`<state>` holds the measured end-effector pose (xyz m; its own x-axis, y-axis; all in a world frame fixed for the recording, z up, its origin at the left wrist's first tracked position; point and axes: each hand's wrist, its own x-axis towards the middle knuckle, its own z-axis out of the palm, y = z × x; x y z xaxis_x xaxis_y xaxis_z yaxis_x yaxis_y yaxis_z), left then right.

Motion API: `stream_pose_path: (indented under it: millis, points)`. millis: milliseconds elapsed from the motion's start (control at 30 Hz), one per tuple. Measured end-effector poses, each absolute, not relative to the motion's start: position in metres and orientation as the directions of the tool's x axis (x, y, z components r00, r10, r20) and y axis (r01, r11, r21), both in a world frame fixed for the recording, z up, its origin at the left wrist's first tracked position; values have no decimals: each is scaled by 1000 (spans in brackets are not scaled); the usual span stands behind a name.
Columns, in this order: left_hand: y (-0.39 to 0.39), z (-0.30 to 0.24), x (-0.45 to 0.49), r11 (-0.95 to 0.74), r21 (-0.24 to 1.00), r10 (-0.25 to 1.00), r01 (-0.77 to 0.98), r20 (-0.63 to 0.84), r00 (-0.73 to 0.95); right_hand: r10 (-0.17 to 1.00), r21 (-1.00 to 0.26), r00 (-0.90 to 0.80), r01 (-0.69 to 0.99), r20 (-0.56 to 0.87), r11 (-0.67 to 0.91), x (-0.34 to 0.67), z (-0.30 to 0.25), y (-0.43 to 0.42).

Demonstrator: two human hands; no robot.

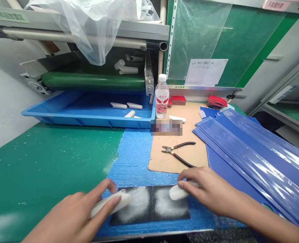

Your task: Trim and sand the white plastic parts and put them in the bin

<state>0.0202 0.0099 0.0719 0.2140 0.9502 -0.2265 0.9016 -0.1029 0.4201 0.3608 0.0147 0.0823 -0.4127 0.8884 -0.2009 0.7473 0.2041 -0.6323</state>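
Observation:
My left hand (83, 212) is closed on a white plastic tube (114, 201) and presses its tip onto the left half of a dark abrasive sheet (149, 211) dusted with white powder. On the sheet's right half, a second white tube (176, 192) lies under the fingers of my right hand (202, 189), which grips it. The sheet lies on a blue ribbed mat (134, 158) at the near edge of the green table (45, 165).
Black-handled cutting pliers (179, 153) lie on a cardboard sheet (195, 131) behind the mat. A blue tray (63, 116) holds several white tubes. A water bottle (162, 97) stands beside it. Long blue plastic strips (253, 148) are stacked at the right, red pieces (216, 101) behind.

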Motion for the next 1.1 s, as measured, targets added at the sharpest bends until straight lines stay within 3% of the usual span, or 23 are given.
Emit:
stream_pose_path:
  millis: [100, 167, 333, 567, 700, 867, 1000, 1100]
  points:
    - [24, 82, 54, -80, 497, 867, 864, -393, 306, 884, -633, -422, 744, -200, 212, 343, 76, 14]
    - [29, 82, 64, -60, 495, 858, 867, -418, 298, 882, -597, -414, 774, -225, 212, 339, 74, 13]
    - [28, 73, 57, -71, 397, 905, 915, -359, 227, 875, -492, -360, 854, -324, 170, 348, 78, 11]
    - [28, 74, 72, -133, 373, 859, 918, -418, 294, 886, -459, -361, 865, -290, 202, 338, 78, 15]
    - [26, 77, 56, -70, 264, 885, 962, -428, 182, 882, -399, -268, 911, -388, 101, 348, 86, 14]
    - [25, 76, 56, -158, 392, 876, 906, -369, 312, 862, -472, -354, 867, -363, 158, 340, 91, 11]
    - [25, 75, 54, -74, 316, 900, 946, -388, 200, 876, -399, -309, 905, -371, 150, 345, 87, 9]
    - [26, 75, 58, -130, 385, 897, 914, -347, 274, 883, -449, -340, 877, -325, 172, 344, 87, 10]
